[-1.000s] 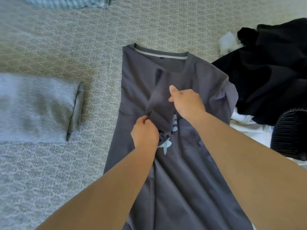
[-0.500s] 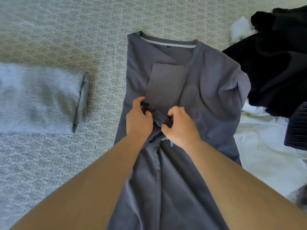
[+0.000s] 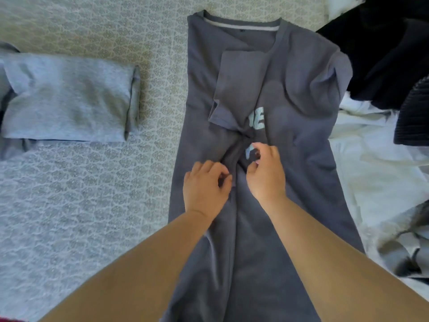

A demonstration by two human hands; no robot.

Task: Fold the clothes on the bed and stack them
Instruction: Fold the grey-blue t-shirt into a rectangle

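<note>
The fingertips of the left hand (image 3: pixel 205 184) are seen loosely curled, thumb and forefinger nearly meeting over a bunched ridge of cloth; whether cloth is actually pinched cannot be told. The right hand (image 3: pixel 265 173) is shown likewise half-curled, its fingers bent above the printed lettering (image 3: pixel 257 119), with no fabric visibly gripped. Both hands are placed over the midline of the grey T-shirt (image 3: pixel 290 205), which is spread flat on the patterned bedcover (image 3: pixel 92 205). The shirt's long axis is laid away from the person, collar (image 3: pixel 243 25) farthest, hem nearest and out of view. Its left sleeve (image 3: pixel 236 87) is folded inward across the chest and lies just beyond the fingers; the right sleeve (image 3: pixel 339 73) is not yet folded and lies nearer the right hand. The next fold is judged to turn on that right side being carried leftward over the midline. The shirt's left edge is bordered by open bedcover, beyond which a folded light-grey garment (image 3: pixel 67 98) is set well apart. The right edge is crowded: black clothes (image 3: pixel 383 54) touch the shoulder and white cloth (image 3: pixel 371 159) lies just beside the flank.
</note>
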